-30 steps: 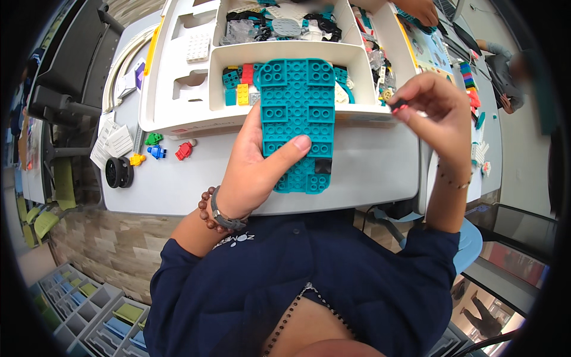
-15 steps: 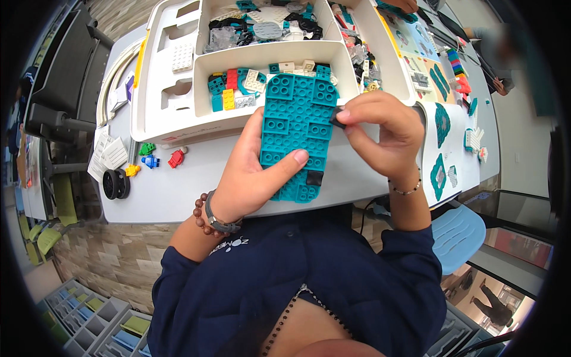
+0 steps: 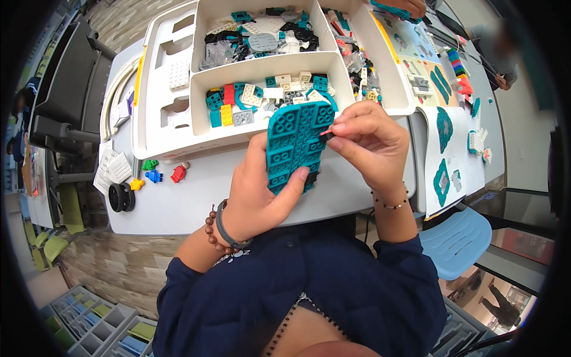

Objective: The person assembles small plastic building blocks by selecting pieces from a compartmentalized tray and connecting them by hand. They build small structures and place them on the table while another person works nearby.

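A teal studded building plate (image 3: 296, 144) is held tilted above the grey table, in front of the white sorting tray (image 3: 156, 140). My left hand (image 3: 257, 196) grips it from below, thumb across its lower edge. My right hand (image 3: 364, 144) pinches a small dark piece (image 3: 325, 134) against the plate's right edge. The tray's near compartment holds several teal, red, yellow, white and grey bricks (image 3: 238, 104).
Small green, blue, red and yellow pieces (image 3: 156, 175) and two black wheels (image 3: 121, 197) lie on the table at left. Printed instruction sheets (image 3: 452, 143) with teal parts lie at right. Another person's hand (image 3: 404, 6) reaches in at top right. A blue chair (image 3: 458, 241) stands lower right.
The plate has been lifted closer and tilted in my left hand. My right hand came in from the tray's right side and now presses a small piece at the plate's edge.
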`<state>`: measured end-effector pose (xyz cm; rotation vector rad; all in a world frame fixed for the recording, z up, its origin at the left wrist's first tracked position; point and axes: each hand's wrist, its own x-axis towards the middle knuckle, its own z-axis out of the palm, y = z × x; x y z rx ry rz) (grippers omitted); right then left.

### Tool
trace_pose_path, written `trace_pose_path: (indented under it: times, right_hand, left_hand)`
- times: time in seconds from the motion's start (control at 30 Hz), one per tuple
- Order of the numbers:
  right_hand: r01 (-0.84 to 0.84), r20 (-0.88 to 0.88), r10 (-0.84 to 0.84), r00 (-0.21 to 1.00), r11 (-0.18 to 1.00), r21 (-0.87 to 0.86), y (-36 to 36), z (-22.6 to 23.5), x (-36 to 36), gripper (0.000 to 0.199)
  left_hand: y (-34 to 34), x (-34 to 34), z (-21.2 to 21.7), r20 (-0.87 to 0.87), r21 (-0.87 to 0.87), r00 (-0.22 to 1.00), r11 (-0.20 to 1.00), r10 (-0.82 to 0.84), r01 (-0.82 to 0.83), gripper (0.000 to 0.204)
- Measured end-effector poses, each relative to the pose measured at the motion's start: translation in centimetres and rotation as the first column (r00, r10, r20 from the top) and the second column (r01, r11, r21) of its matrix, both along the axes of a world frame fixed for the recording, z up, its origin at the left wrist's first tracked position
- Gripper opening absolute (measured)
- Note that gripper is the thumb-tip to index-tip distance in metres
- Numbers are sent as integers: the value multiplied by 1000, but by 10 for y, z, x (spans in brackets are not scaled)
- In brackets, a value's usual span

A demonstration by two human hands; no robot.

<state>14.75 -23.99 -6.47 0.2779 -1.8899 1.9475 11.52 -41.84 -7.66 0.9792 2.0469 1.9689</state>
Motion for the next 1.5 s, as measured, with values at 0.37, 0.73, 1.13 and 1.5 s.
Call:
trace_pose_path:
  times: [0.37, 0.73, 1.13, 1.5]
  right_hand:
    - [-45, 162, 86, 983, 970, -240, 1, -3, 3, 26]
    - [-158, 359, 254, 898, 948, -276, -1, 2, 8, 25]
    - [-164, 357, 254, 899, 951, -264, 1, -9, 6, 10]
    - [-76, 369, 202, 907, 941, -329, 9, -5, 3, 20]
  left_hand:
    - [1, 5, -6, -136, -59, 991, 998, 19, -27, 45]
    - [2, 3, -5, -175, -81, 984, 997, -23, 9, 47]
    - [6, 5, -5, 54, -49, 994, 994, -90, 93, 50]
    - [13, 3, 7, 494, 236, 825, 956, -274, 176, 55]
